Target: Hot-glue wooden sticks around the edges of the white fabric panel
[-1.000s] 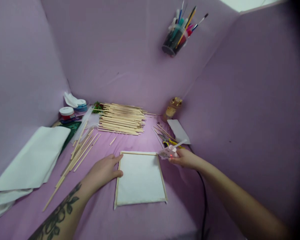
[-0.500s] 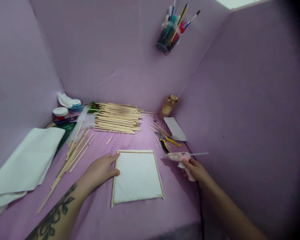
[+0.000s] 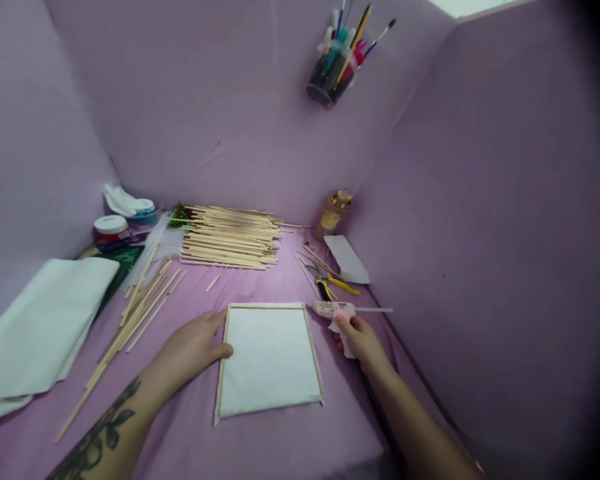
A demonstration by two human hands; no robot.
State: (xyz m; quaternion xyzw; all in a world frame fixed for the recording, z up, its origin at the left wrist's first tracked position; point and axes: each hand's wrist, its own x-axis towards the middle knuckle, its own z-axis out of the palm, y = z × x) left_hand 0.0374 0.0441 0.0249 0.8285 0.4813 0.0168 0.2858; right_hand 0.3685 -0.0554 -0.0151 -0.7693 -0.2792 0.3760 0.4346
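Your left hand (image 3: 193,347) lies flat, steadying the stick-framed canvas (image 3: 270,360); your right hand (image 3: 360,337) grips the glue gun (image 3: 333,309), nozzle nearing the frame's corner for gluing.

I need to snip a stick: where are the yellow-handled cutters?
The cutters lie right of centre on the purple table, just beyond the glue gun, beside the white card.

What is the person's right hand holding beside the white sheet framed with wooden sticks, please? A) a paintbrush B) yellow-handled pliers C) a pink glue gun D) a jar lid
C: the right hand grips a pink glue gun, its nozzle pointing at the upper right corner of the framed white sheet, while the yellow-handled pliers lie untouched farther back.
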